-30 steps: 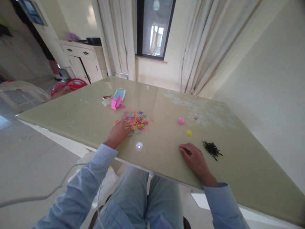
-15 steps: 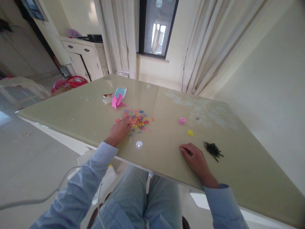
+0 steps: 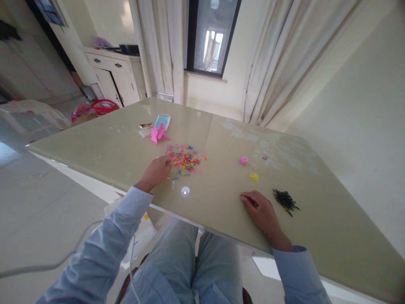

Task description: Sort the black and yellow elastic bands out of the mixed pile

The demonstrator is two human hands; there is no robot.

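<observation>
My left hand (image 3: 157, 170) is at the near left edge of a loose pile of small coloured rubber bands (image 3: 186, 159), red, yellow, blue and pink. Its fingers are pressed together, and whatever may be between the tips is too small to make out. On the table nearer the front, my right hand (image 3: 260, 211) rests with curled fingers, the thumb close to the forefinger; nothing shows in it. Beyond it lie a small yellow bunch of rubber bands (image 3: 254, 177) and a pink bunch (image 3: 243, 161). Right of this hand is a heap of black bands (image 3: 285, 199).
A pink paper piece (image 3: 159, 133), a blue face mask (image 3: 162, 122) and a small white item lie at the back left of the glossy table (image 3: 218, 185). A small clear thing (image 3: 265, 156) is behind the yellow bunch. A round light reflection shows near the front edge.
My left hand has drawn back slightly to the left at the pile's edge, uncovering more of the bands. The right hand stays resting. The view has shifted a little.
</observation>
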